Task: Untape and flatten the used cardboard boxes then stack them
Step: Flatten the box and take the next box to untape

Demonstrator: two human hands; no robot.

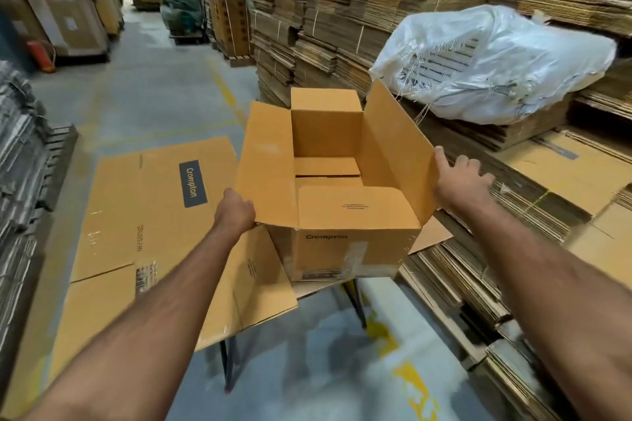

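An open brown cardboard box [349, 249] marked Crompton stands upright in front of me, its top flaps spread and clear tape stuck on its near face. My left hand [236, 212] grips the near corner of the left flap [263, 161]. My right hand [460, 179] holds the edge of the right flap [396, 143], thumb on the inner side. The box rests on flattened boxes [143, 215] that lie on a small table with black legs [227, 366].
Tall stacks of flattened cardboard [342, 10] fill the right side and back. A white plastic sack [496, 61] lies on a low stack to the right. More stacks stand at the left edge [20, 154]. A grey floor aisle [160, 79] runs ahead.
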